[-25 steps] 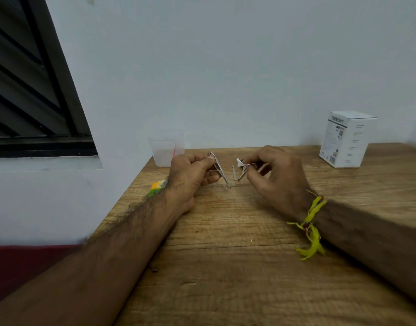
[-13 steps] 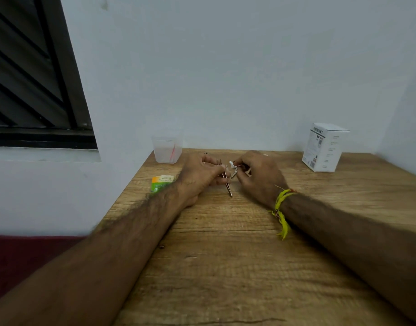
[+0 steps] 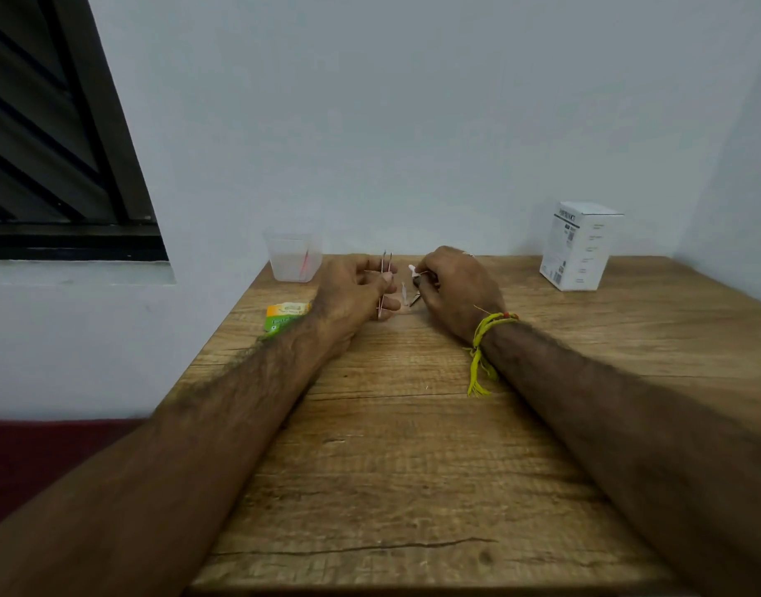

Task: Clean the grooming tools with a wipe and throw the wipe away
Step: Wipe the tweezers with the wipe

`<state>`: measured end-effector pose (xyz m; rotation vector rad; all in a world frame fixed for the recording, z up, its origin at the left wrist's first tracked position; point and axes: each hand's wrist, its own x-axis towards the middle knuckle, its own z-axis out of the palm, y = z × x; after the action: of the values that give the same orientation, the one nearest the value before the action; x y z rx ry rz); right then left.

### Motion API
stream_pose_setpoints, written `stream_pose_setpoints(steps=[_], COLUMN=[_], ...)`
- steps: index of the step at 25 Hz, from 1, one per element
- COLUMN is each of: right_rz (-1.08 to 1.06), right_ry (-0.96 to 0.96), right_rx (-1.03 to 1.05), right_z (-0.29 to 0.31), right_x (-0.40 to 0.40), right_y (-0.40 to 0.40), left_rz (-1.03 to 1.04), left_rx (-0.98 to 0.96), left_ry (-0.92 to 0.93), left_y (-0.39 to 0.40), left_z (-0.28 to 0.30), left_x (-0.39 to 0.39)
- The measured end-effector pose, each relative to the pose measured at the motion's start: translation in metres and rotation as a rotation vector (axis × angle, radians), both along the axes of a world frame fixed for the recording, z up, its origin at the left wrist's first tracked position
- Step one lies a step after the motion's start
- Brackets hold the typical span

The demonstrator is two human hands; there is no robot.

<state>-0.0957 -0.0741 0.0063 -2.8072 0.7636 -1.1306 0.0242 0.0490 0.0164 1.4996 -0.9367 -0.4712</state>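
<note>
My left hand (image 3: pixel 355 290) grips thin metal tweezers (image 3: pixel 385 273) upright, tips pointing up, near the far middle of the wooden table (image 3: pixel 396 445). Just to the right, my right hand (image 3: pixel 456 290) pinches a small white wipe (image 3: pixel 413 269) between thumb and fingers. A second small metal tool (image 3: pixel 414 300) pokes out below the right hand's fingers; I cannot tell whether it lies on the table or is held. A small pale scrap (image 3: pixel 404 290) sits between the two hands. The hands are apart, a few centimetres from each other.
A translucent plastic cup (image 3: pixel 293 260) with something pink inside stands at the table's far left corner. An orange-green sachet (image 3: pixel 284 316) lies by my left wrist. A white box (image 3: pixel 579 245) stands at the far right. Walls close the back and right sides.
My left hand has turned the tweezers from slanting down to upright and drawn slightly away from the right hand. The camera view has tilted up and shifted.
</note>
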Motion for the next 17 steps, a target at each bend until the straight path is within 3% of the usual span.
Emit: stream_pose_setpoints(steps=[5, 10, 13, 17], right_rz=[0.017, 0.066, 0.084, 0.089], right_ry=[-0.08, -0.208, -0.223, -0.258], right_rx=[0.018, 0.017, 0.002, 0.021], right_z=[0.0, -0.005, -0.007, -0.008], right_x=[0.011, 0.01, 0.011, 0.012], right_y=[-0.016, -0.026, -0.03, -0.031], left_rz=[0.184, 0.352, 0.472, 0.645], left_rx=[0.017, 0.113, 0.124, 0.277], left_ry=[-0.302, -0.401, -0.543, -0.727], left_y=[0.002, 0.004, -0.005, -0.023], left_z=[0.018, 0.033, 0.057, 0.097], left_x=[0.018, 0.046, 0.078, 0.125])
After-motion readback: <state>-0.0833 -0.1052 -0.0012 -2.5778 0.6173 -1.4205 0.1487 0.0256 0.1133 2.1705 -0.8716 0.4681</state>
